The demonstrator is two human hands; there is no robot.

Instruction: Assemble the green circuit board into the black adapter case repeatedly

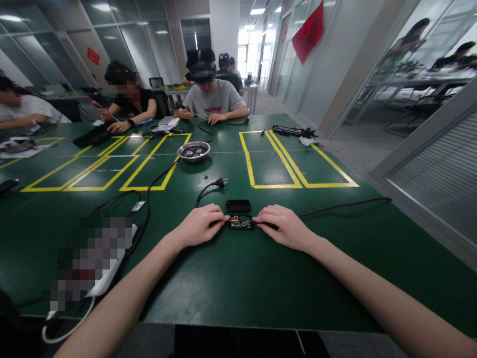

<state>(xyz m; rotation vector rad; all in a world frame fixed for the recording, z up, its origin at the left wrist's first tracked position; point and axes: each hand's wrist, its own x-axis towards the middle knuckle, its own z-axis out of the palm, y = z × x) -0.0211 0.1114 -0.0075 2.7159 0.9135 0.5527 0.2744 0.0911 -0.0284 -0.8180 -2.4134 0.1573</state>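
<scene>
An opened power adapter (240,223) lies on the green table between my hands, its circuit board and copper-wound coils facing up in a black half-shell. My left hand (201,224) is closed, thumb and forefinger pinching the adapter's left end. At the opposite end, the fingertips of my right hand (285,226) pinch the adapter where a cable comes out. Just behind it sits the other black case half (238,205), apart from both hands. A power cord with a plug (220,183) curves out behind my left hand. Another black cable (346,204) stretches off to the right.
A metal bowl (194,151) with small metal parts stands farther back. Yellow tape outlines (278,186) mark the green table (208,283). A white power strip (108,278), partly blurred, lies by my left forearm with cords around it. Co-workers (216,97) sit across the table with tools.
</scene>
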